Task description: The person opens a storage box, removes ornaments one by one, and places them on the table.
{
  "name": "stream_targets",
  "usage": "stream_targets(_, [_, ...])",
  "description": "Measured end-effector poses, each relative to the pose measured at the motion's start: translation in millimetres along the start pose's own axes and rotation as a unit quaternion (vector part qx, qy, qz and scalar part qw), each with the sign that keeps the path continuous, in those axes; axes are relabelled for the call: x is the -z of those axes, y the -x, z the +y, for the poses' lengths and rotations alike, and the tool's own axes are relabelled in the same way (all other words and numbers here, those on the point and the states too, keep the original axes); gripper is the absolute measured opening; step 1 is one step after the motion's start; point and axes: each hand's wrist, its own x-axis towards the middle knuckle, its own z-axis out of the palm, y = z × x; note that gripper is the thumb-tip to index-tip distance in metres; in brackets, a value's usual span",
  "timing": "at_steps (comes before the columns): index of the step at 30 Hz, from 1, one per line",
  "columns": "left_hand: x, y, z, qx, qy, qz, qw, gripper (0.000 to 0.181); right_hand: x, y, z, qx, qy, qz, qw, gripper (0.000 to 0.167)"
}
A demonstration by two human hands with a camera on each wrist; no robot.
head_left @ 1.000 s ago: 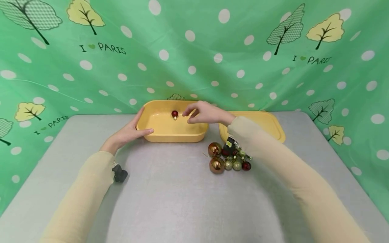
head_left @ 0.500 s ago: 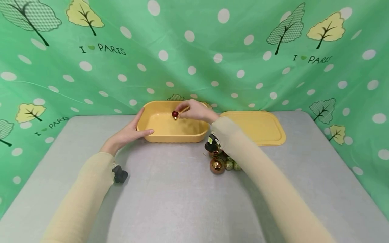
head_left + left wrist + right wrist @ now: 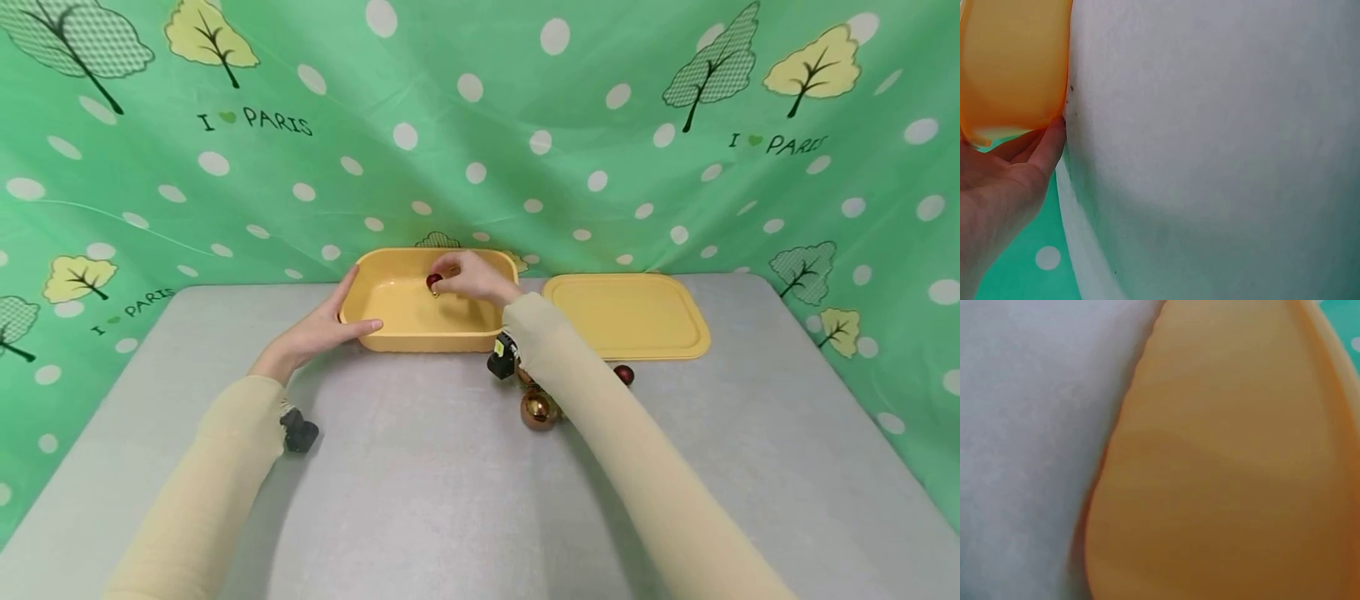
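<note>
A yellow plastic box [image 3: 420,342] stands at the back of the table. My left hand [image 3: 318,327] grips its left end, thumb over the front rim. In the left wrist view, fingers [image 3: 1050,147] lie against the yellow wall. Inside the box, my right hand [image 3: 474,277] pinches a small dark red Christmas bauble [image 3: 432,281] with a gold cap. The right wrist view shows only the box's outer wall [image 3: 1222,456]; neither hand nor bauble appears there.
A flat yellow lid [image 3: 630,317] lies right of the box. Under the right forearm sits a group of baubles, mostly hidden, including a shiny copper one [image 3: 538,411]; a dark red bauble [image 3: 624,375] shows beyond the sleeve. A green polka-dot curtain [image 3: 480,125] hangs behind.
My right hand has moved left within the box and its fingers have closed on the red bauble. The forearm now covers more of the bauble group. My left hand has stayed on the box.
</note>
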Motion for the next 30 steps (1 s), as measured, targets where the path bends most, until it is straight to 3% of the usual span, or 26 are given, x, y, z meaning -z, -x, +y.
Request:
stream_targets(6, [0.2, 1.3, -0.3, 0.002, -0.004, 0.006, 1.0, 0.105, -6.8, -2.9, 3.7, 0.021, -0.006, 0.001, 0.9998, 0.039])
stream_targets(15, [-0.8, 2.3, -0.7, -0.004, -0.006, 0.007, 0.9999, 0.105, -18.2, -7.0, 11.7, 0.004, 0.032, -0.037, 0.9988, 0.058])
stream_targets(19, [-0.5, 1.8, 0.0, -0.005, -0.007, 0.007, 0.9999, 0.105, -19.7, -6.5, 12.3, 0.004, 0.045, -0.046, 0.9979, 0.053])
stream_targets(30, [0.1, 0.2, -0.7, 0.005, -0.011, 0.002, 0.9999, 0.104, -26.0, -4.7, 10.5, 0.029, 0.02, -0.083, 0.9959, 0.045])
